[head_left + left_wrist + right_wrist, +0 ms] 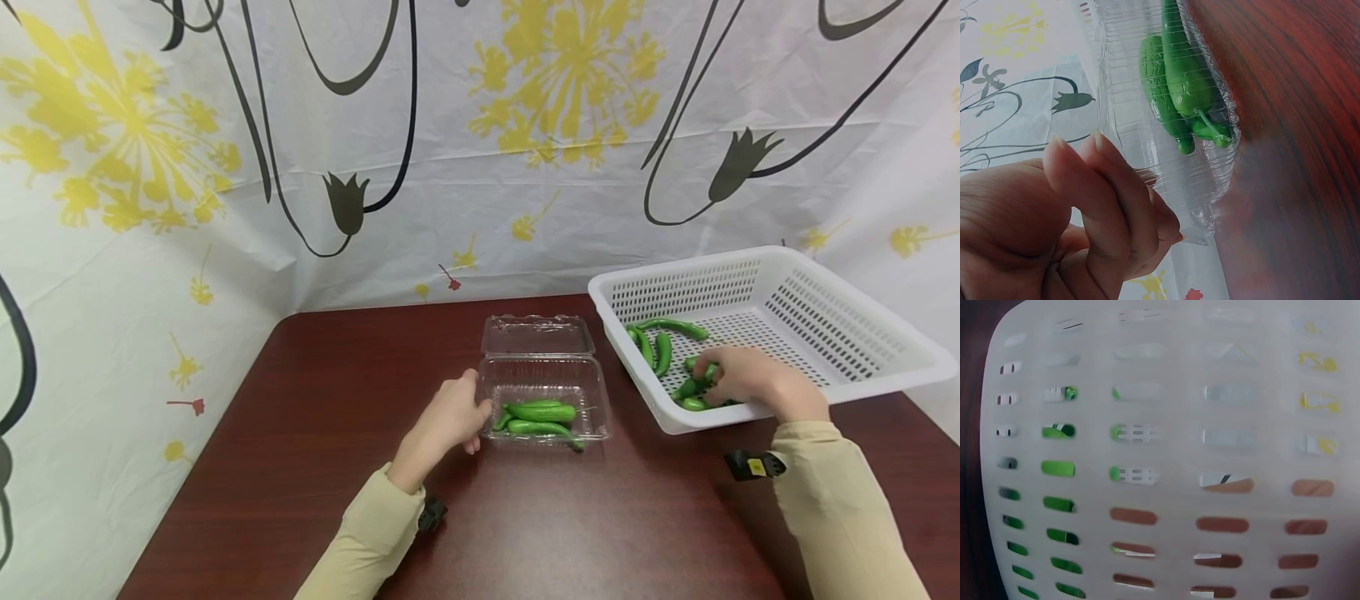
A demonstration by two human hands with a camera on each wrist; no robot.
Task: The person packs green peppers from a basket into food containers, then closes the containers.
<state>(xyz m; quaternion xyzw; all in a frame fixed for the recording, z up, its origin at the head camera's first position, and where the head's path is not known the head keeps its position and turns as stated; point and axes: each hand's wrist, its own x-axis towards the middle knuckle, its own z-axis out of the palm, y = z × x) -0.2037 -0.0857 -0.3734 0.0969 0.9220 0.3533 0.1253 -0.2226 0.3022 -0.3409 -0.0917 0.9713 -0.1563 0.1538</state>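
Note:
A clear plastic clamshell box point(538, 372) lies with its lid folded back, several green chili peppers point(542, 413) inside. My left hand point(448, 415) grips its left rim, thumb at the edge. In the left wrist view, the fingers point(1132, 206) bend by the ribbed end of the box, and the peppers point(1188, 81) show through the plastic. My right hand point(750, 379) reaches down into a white slotted basket point(862, 321), its fingers curled round a green chili pepper point(697, 385). The right wrist view looks through the slotted basket wall point(1172, 412), which hides most of that hand.
More green chili peppers point(663, 350) lie at the basket's left end. The basket stands on the right of the dark red wooden table point(360, 383). Behind the table hangs a white sheet point(420, 167) with yellow flowers and dark stems.

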